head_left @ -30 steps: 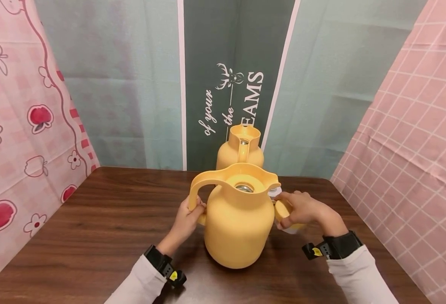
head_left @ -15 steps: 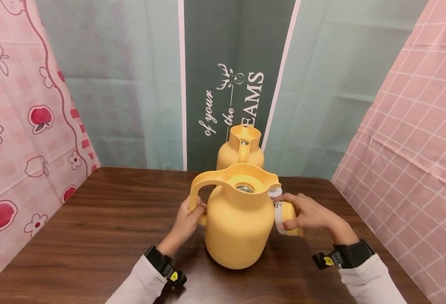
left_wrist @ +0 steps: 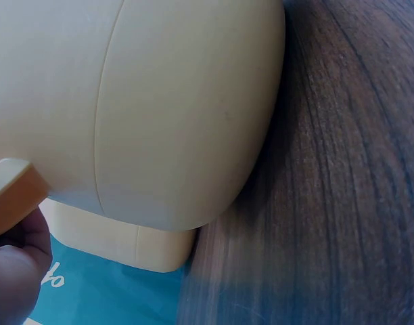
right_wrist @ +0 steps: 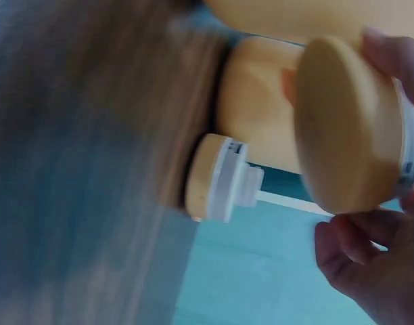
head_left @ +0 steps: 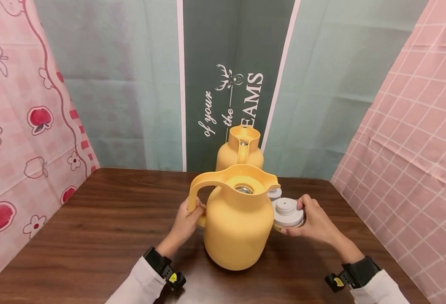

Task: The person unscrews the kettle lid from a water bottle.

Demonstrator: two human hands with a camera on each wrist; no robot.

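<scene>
A yellow thermos jug [head_left: 238,230] with an uncovered mouth stands upright on the table in the head view. My left hand [head_left: 185,221] grips the lower part of its handle [head_left: 197,190] on the left side. To the right of the jug, my right hand [head_left: 315,219] holds a thermos lid [head_left: 286,213] by its rim, white stopper side facing up. In the right wrist view the lid's yellow top [right_wrist: 335,128] shows, raised off the table. Behind it a second lid [right_wrist: 217,177] rests on the table, yellow side down; the jug mostly hides it in the head view.
A second yellow jug [head_left: 241,154], also uncovered, stands directly behind the first one. The brown wooden table [head_left: 105,228] extends to both sides. Fabric curtains [head_left: 139,84] hang along the back and sides.
My right hand has turned the lid over from yellow side up to white stopper side up, shifting slightly right. The left hand and both jugs have stayed in place.
</scene>
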